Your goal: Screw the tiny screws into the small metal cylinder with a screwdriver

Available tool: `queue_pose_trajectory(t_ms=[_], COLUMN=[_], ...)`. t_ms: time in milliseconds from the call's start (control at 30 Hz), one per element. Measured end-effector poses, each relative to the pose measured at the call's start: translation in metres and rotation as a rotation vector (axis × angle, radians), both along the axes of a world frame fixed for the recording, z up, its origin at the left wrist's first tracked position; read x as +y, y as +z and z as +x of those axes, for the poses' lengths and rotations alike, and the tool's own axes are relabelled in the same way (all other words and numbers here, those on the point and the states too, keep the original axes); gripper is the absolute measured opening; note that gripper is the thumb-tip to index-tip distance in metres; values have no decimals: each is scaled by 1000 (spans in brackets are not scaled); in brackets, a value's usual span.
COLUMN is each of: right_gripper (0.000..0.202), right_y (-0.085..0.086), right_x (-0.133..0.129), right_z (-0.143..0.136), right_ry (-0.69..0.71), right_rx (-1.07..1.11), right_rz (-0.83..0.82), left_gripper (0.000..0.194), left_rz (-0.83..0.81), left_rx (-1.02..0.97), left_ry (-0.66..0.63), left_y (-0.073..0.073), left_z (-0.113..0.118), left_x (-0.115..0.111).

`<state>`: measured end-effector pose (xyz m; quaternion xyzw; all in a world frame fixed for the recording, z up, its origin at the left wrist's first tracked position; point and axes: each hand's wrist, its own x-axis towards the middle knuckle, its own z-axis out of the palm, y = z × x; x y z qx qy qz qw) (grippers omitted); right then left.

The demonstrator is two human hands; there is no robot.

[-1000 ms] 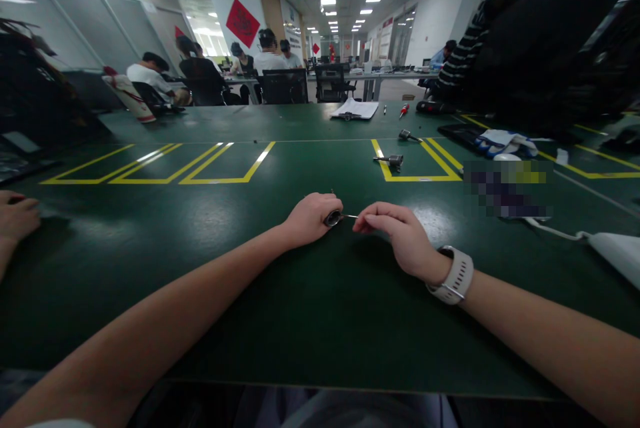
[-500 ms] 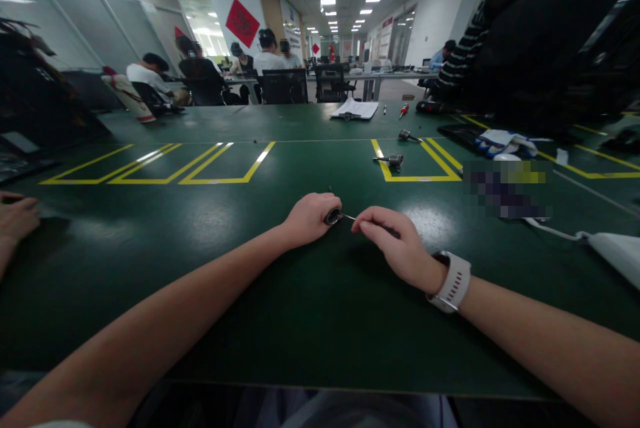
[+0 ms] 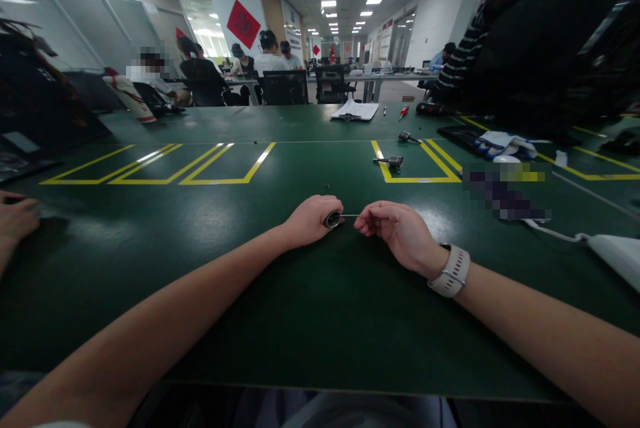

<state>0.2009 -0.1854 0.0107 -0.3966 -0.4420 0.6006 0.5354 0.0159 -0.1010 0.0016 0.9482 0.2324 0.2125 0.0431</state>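
Note:
My left hand (image 3: 311,220) is closed around a hole saw (image 3: 332,219), a small metal cup whose round open end faces right; the rest is hidden in the fist. A thin metal rod (image 3: 350,216), like a hex key, runs level from that open end to my right hand (image 3: 393,228). The right fingers are curled together at its outer end, the palm turned partly up. Two similar hole saws with shanks lie beyond my hands: one (image 3: 395,161) beside the yellow tape, another (image 3: 407,137) farther back. A tiny dark piece (image 3: 329,186) lies just past my left hand.
Yellow tape outlines (image 3: 215,182) mark the green table (image 3: 310,321). A clipboard with papers (image 3: 355,110), a red screwdriver (image 3: 404,111) and white-blue gloves (image 3: 505,143) lie farther back. A white cable (image 3: 555,233) runs at right. Another person's hand (image 3: 17,218) rests at the left edge.
My right hand has rolled so its palm faces more upward, and its fingers have shifted along the rod. The rod now lies more level. My left hand has hardly moved.

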Motion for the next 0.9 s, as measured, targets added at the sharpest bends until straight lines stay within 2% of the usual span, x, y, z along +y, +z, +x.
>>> queue_pose_trajectory(t_ms=[67,133,300,367,433,567,667,800,900], right_gripper=[14,15,16,16,18,17,16,15,15], right_y=[-1,1,10,12,12,7,1,-2,1], right_x=[-1,-5,-19,-21,-19,-7,0,2,-2], right_z=[-1,-3,-10,-11,-10,-2,2,1,-1], right_ry=[-11,-42,-95,-92,-59,-3,2,25,-8], right_rx=[-21,-135,-698,-784,-694,-256,-41,63,22], right_rz=[36,137,485,528,462,180,46,-13,42], left_gripper=[12,10,5,5,6,7,10,12,12], left_rz=[-13,-13,79,107,103,48,2,-61,-68], left_rx=[-4,-2,59,73,80,57,5,-49,-57], left_ry=[19,56,106,112,104,45,25,30,52], left_y=[-1,-1,-2,-2,-1,0,0,-1,-1], left_z=[0,0,2,2,2,0,-1,-1,-1], left_x=[1,1,0,0,-1,-1,0,0,1])
